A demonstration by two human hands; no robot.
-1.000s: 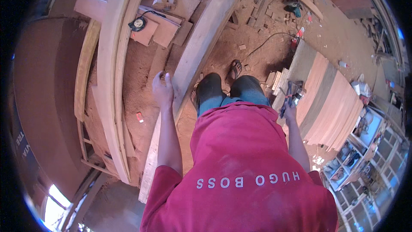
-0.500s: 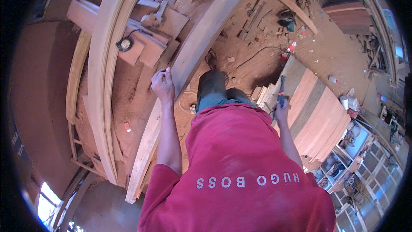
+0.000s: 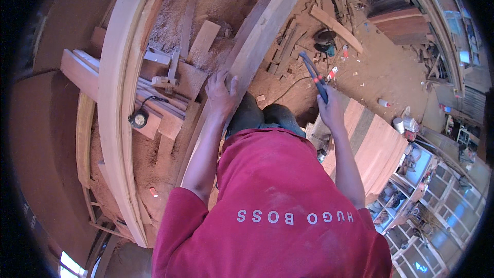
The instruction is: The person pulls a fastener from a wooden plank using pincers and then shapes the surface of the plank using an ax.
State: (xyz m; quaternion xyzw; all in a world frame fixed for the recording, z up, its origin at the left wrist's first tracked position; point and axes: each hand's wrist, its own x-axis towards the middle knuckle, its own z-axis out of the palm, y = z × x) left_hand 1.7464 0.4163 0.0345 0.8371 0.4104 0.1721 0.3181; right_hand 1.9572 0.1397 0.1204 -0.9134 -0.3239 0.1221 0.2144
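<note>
My left hand (image 3: 220, 92) lies on the long pale wooden beam (image 3: 257, 41) that slants across in front of me. Its fingers are loosely spread, with nothing gripped. In my right hand (image 3: 332, 110) is a pair of dark pincers (image 3: 315, 76) with red marks, held up to the right of the beam. The two long arms of the tool point away from me, and my fist hides its near end.
Left of the beam stands a curved wooden piece (image 3: 114, 72). A tape measure (image 3: 138, 119) sits by stacked boards. At right are a striped wooden panel (image 3: 368, 144) and a white bottle (image 3: 384, 103). Offcuts and a loose plank (image 3: 337, 28) lie on the sawdust-covered ground.
My left hand has come down from above onto the beam and its fingers have opened out. My right hand has raised the pincers forward and to the left.
</note>
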